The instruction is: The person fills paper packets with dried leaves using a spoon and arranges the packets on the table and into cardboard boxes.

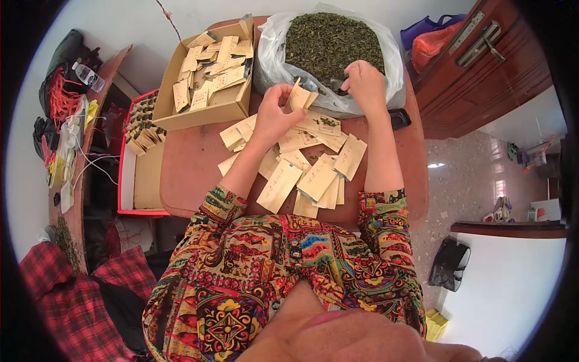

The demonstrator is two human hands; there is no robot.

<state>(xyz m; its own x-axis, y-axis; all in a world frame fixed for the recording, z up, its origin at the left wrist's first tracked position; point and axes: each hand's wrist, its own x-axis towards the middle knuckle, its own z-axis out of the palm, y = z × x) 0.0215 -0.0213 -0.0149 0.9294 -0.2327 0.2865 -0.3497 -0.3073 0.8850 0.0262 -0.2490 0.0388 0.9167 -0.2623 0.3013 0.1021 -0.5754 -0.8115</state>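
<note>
My left hand [275, 116] grips a small brown paper packet [301, 96] upright, its top spread apart, at the near edge of a clear plastic bag [270, 63]. Dark green dried leaves, looking like tea [332, 42], fill that bag. Over the near side of the leaves, my right hand [365, 84] is closed with its fingers curled down; whatever it may hold is hidden. Several more paper packets [280, 184] lie in a loose, overlapping pile below my hands, and some loose leaves [326, 121] are scattered on the upper ones.
A cardboard box [208, 117] of packets stands at the table's back left. Beside it is a red-edged box [148, 181] with packets in rows. A dark phone-like object [399, 119] lies near the bag on the reddish table [193, 175]. A brown door [482, 66] is at right.
</note>
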